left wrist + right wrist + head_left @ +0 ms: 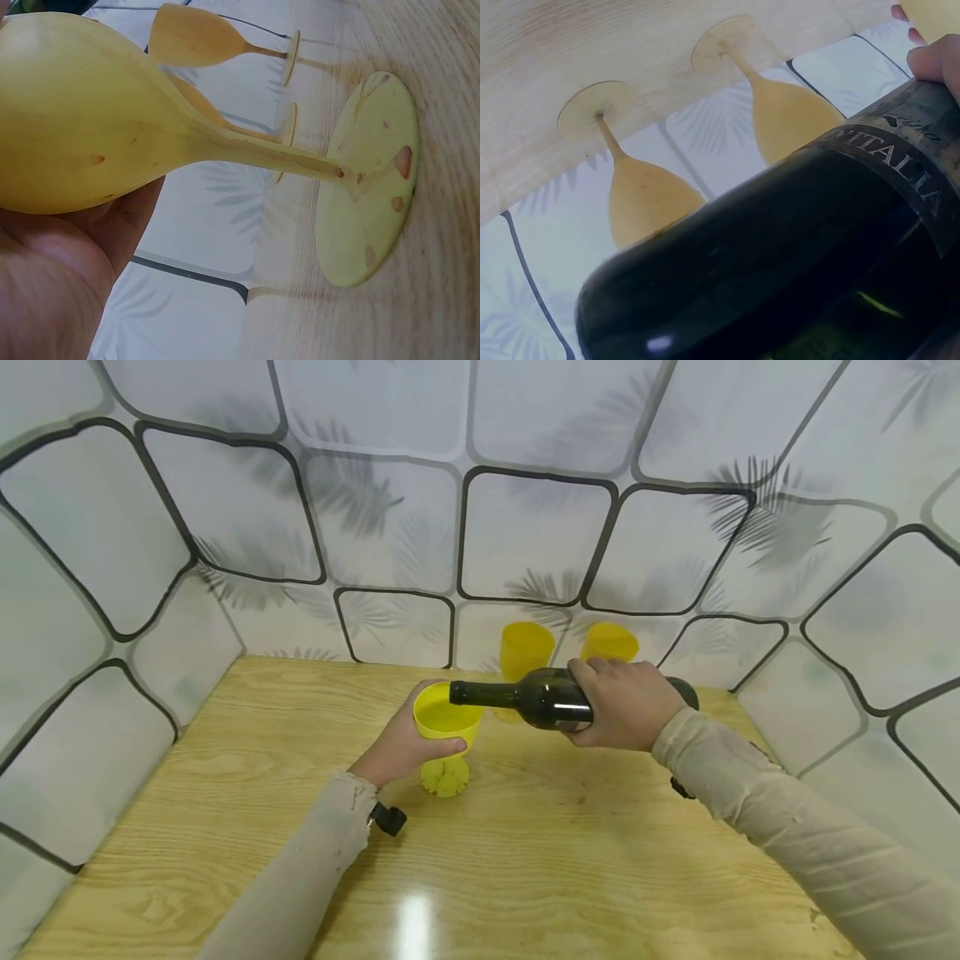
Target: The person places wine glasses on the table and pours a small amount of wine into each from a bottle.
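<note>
While right fingers (585,673) grip glossy dark-green bottle (546,697), left fingers (444,747) clasp yellow, reddish-spotted goblet (444,720).

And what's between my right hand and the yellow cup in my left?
In the head view, the front of the bottle your right hand grips, its neck extending over the cup.

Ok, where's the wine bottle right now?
In the head view, the wine bottle is right of centre in the right hand, its mouth over the yellow goblet held by the left hand.
</note>
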Demonstrator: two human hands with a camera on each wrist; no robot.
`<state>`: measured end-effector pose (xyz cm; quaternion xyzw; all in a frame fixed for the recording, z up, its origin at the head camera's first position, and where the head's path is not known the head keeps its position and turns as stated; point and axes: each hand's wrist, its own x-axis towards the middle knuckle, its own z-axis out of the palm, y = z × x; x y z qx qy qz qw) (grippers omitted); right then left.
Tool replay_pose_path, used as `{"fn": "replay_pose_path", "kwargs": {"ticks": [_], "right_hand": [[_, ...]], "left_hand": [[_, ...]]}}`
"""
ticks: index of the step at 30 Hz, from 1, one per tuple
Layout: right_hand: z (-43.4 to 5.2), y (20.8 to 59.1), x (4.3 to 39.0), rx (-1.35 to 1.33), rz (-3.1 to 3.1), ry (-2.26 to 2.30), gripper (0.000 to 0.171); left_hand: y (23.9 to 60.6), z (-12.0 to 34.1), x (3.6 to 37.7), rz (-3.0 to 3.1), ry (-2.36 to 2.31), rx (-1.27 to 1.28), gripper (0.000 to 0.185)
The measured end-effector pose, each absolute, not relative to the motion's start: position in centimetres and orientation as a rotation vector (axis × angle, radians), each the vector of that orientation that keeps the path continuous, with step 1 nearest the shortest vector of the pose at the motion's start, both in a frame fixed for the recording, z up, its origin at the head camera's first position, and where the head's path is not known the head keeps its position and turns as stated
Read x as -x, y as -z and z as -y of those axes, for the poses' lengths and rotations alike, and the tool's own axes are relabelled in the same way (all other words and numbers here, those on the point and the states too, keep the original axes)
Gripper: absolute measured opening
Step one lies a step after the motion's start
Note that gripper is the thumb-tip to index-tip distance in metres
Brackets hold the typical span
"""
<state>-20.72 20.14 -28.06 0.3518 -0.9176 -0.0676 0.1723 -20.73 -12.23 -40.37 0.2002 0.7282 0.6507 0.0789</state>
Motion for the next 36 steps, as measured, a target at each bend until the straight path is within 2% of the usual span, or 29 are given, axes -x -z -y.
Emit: {"fn": "replay_pose_path", "kwargs": {"ticks": [36], "right_hand": [[-18.9, 27.2, 21.0, -1.003, 2.655, 0.298, 0.063]], "left_hand": [[40.3, 12.2, 21.0, -2.164, -1.956, -0.604, 0.088]]}}
